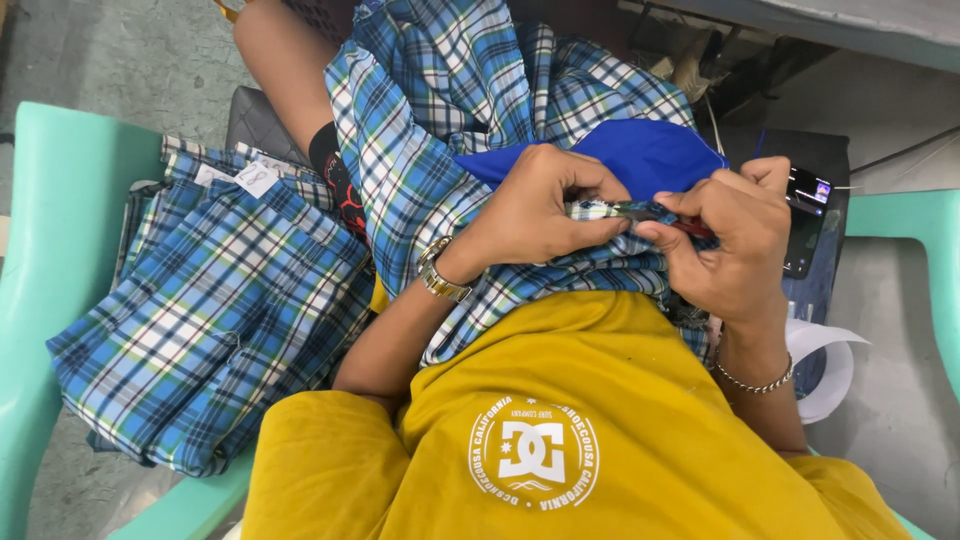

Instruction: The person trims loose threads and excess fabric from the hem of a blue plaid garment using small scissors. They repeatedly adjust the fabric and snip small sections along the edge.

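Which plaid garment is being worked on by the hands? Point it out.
The plaid garment draped over the lap, pinched by left hand and right hand. The folded plaid stack on the green chair lies untouched.

Folded plaid garments (215,320) on a green plastic chair (45,250); dark phone (805,220); white paper (830,365).

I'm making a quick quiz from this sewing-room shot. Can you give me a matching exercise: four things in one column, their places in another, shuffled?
1. gold watch
2. silver bracelet
3. folded plaid cloth
4. blue cloth

a. on the green chair
b. on the right wrist
c. just above the left hand and right hand
d. on the left wrist

Pairs: 1-d, 2-b, 3-a, 4-c
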